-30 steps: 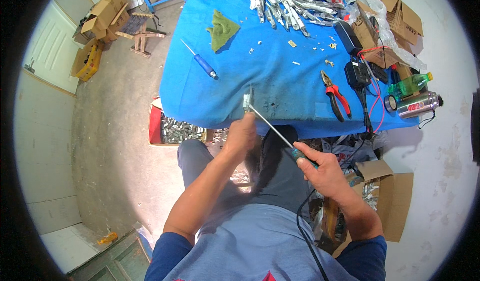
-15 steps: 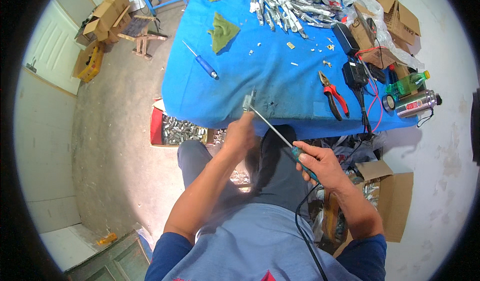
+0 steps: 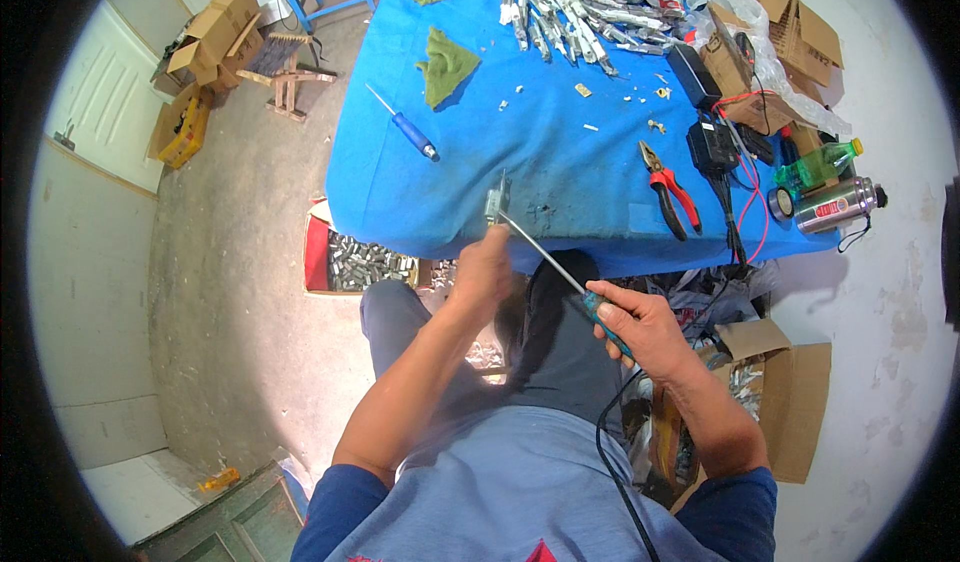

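Note:
Near the table's front edge, my left hand (image 3: 484,270) is closed on a small silvery metal part (image 3: 494,204) that sticks up past the fingers. My right hand (image 3: 640,330) grips the teal handle of a screwdriver (image 3: 556,264). Its long shaft slants up and left, and the tip meets the metal part just above my left fingers; exact contact is too small to make out. A blue screwdriver (image 3: 413,134) lies further left on the blue cloth (image 3: 575,167). To the right rest pliers (image 3: 668,192) with red and black handles.
A heap of silvery metal parts (image 3: 575,17) covers the table's far side, near green rags (image 3: 446,67). Black adapters (image 3: 708,147), cables, a green bottle (image 3: 820,165) and a steel flask (image 3: 835,206) crowd the right. Boxes of parts (image 3: 365,265) stand below, and a black cable (image 3: 602,442) crosses my lap.
Both hands keep nearly the same pose, with the screwdriver tip still at the metal part. The whole view has shifted very slightly.

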Action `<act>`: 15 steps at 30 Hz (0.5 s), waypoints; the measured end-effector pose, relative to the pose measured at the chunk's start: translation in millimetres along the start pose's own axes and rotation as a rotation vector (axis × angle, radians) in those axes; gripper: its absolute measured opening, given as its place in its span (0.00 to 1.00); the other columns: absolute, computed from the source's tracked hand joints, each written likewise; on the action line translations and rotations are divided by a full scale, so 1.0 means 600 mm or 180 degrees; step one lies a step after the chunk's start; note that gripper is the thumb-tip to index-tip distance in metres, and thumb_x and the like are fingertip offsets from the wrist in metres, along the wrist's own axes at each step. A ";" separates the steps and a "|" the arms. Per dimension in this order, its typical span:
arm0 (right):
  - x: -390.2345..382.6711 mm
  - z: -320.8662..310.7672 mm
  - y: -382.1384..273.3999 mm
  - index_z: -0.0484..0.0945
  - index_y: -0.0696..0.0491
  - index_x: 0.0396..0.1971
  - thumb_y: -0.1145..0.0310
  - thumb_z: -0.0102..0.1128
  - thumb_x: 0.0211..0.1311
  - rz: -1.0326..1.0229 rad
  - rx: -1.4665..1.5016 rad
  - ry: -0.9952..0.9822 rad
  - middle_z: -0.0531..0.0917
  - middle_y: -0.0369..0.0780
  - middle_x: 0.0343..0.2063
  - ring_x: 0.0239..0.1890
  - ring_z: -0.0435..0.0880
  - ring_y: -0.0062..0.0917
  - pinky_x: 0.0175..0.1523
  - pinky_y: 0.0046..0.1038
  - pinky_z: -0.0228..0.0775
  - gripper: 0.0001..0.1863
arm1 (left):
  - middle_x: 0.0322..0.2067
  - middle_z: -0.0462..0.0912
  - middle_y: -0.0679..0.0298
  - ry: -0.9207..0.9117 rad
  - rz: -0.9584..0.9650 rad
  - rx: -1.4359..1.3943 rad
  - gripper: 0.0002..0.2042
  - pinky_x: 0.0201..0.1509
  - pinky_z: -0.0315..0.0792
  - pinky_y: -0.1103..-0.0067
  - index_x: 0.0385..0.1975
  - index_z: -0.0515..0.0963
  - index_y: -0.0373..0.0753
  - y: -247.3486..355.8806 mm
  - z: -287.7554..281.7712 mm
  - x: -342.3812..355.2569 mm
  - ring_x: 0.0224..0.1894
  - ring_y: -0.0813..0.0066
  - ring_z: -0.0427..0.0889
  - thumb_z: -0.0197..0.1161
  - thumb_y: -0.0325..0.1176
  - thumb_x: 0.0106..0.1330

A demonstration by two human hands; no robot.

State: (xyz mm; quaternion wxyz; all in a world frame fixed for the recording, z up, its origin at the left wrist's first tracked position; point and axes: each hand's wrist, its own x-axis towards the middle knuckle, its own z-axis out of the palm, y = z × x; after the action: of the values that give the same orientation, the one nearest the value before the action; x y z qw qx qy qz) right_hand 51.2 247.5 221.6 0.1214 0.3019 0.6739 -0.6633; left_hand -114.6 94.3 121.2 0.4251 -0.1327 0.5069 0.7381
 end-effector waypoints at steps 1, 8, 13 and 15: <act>0.000 0.001 -0.003 0.74 0.52 0.59 0.64 0.55 0.68 -0.0025 -0.0089 0.0025 0.79 0.33 0.26 0.20 0.73 0.12 0.23 0.15 0.65 0.21 | 0.10 0.48 0.77 0.0005 0.0008 0.0000 0.25 0.15 0.40 0.79 0.12 0.52 0.53 -0.001 0.000 0.000 0.11 0.82 0.46 0.56 0.51 0.67; 0.008 -0.001 0.011 0.75 0.52 0.58 0.65 0.56 0.68 -0.0690 -0.1131 0.0190 0.78 0.33 0.23 0.19 0.73 0.12 0.25 0.17 0.66 0.20 | 0.11 0.48 0.77 0.0077 0.0013 -0.0169 0.25 0.16 0.40 0.79 0.12 0.52 0.53 -0.008 0.009 0.000 0.11 0.83 0.45 0.57 0.51 0.66; 0.007 0.021 0.021 0.75 0.49 0.57 0.64 0.58 0.64 -0.1586 -0.2324 0.0746 0.78 0.46 0.20 0.21 0.77 0.27 0.31 0.33 0.71 0.21 | 0.11 0.48 0.77 0.0040 0.0011 -0.0278 0.24 0.16 0.39 0.79 0.13 0.52 0.53 -0.005 0.011 0.001 0.12 0.83 0.45 0.57 0.51 0.65; 0.009 0.023 0.030 0.74 0.49 0.58 0.63 0.58 0.64 -0.1944 -0.2727 0.0886 0.79 0.46 0.21 0.21 0.78 0.27 0.29 0.33 0.71 0.22 | 0.11 0.48 0.77 0.0019 -0.0009 -0.0306 0.24 0.16 0.39 0.79 0.13 0.53 0.53 -0.004 0.012 0.001 0.12 0.83 0.45 0.57 0.51 0.65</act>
State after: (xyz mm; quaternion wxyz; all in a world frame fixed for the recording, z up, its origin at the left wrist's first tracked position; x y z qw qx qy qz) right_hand 53.8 234.3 202.5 -0.0550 0.1009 0.9506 -0.2883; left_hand -111.3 101.1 122.4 0.4178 -0.1558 0.4719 0.7606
